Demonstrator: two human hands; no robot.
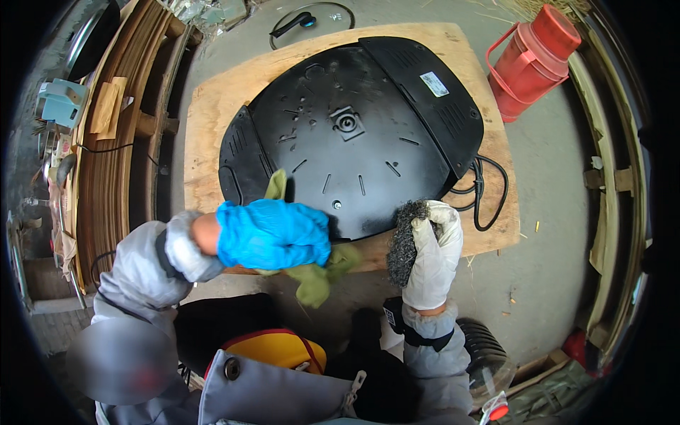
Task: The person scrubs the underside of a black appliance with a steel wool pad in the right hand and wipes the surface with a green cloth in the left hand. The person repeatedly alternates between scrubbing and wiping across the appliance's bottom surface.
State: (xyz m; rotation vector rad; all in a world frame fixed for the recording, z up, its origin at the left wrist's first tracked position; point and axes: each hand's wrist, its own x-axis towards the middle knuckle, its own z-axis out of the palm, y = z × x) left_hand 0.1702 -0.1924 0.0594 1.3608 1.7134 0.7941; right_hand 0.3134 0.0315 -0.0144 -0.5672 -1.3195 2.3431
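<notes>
The left hand [273, 234], in a blue glove, lies over a green cloth [315, 273] at the near edge of the wooden table [205, 120], its fingers closed down on the cloth, which bunches out past the edge on the near side and pokes up beside the glove. The right hand [432, 255], in a white glove, holds a dark wire scouring pad [405, 241] upright at the near edge, fingers wrapped around it. Between and beyond both hands a large black round appliance [354, 134] lies upside down across the middle of the table, its flat underside up with a small square fitting at the centre and a pale label towards the far right corner. Its black cord [489, 195] loops along the right edge. A red flask [531, 60] lies on the ground off the far right corner, and a glass lid [312, 21] with a dark handle rests beyond the far edge
</notes>
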